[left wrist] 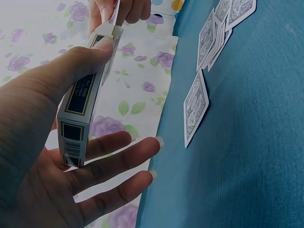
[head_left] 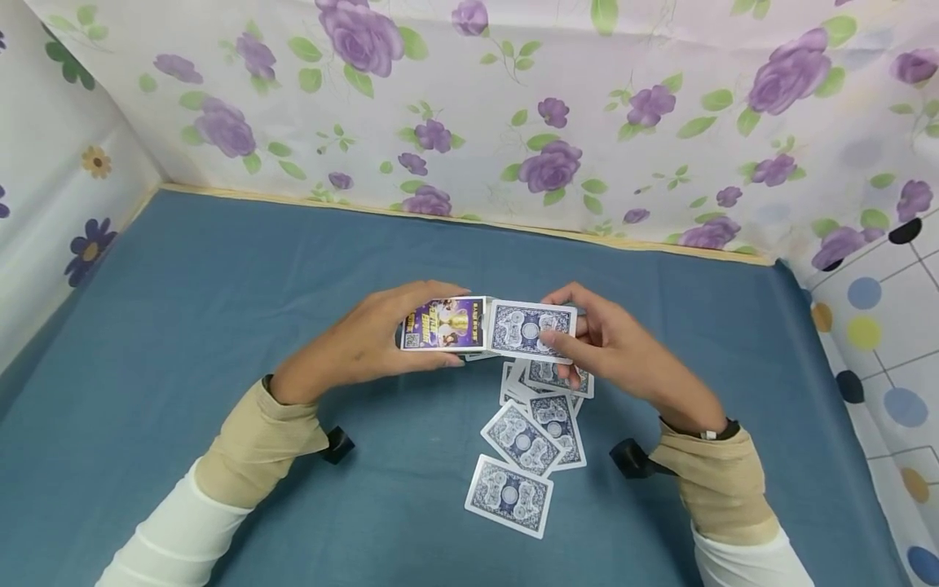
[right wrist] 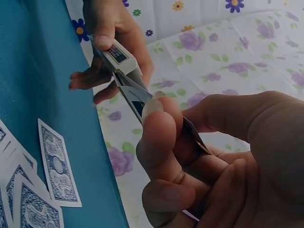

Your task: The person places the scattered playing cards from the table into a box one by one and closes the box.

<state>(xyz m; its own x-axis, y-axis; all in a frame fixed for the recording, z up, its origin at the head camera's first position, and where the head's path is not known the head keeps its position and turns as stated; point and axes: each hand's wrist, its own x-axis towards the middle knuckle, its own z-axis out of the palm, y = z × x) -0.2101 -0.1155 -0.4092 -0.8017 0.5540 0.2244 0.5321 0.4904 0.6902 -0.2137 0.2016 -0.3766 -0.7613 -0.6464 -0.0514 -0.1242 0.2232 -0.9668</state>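
Observation:
My left hand (head_left: pixel 367 334) grips a purple and white playing-card box (head_left: pixel 443 324) by its long edges, thumb on one side and fingers on the other. Its printed face, with a gold trophy, is turned up in the head view. From the left wrist view, the box's closed end shows a barcode (left wrist: pixel 72 149). At the opposite, open end my right hand (head_left: pixel 619 346) pinches a blue-backed playing card (head_left: pixel 517 326) between thumb and fingers. That card lines up with the box mouth, its near edge right at the opening. In the right wrist view my fingers hide most of the card.
Several face-down playing cards (head_left: pixel 555 428) lie loosely overlapped on the blue cloth (head_left: pixel 257 269) below the hands, one card (head_left: pixel 509 496) closest to me. A floral curtain (head_left: pixel 499 106) stands behind the table's far edge. Black wrist mounts (head_left: pixel 632 459) hang under both sleeves.

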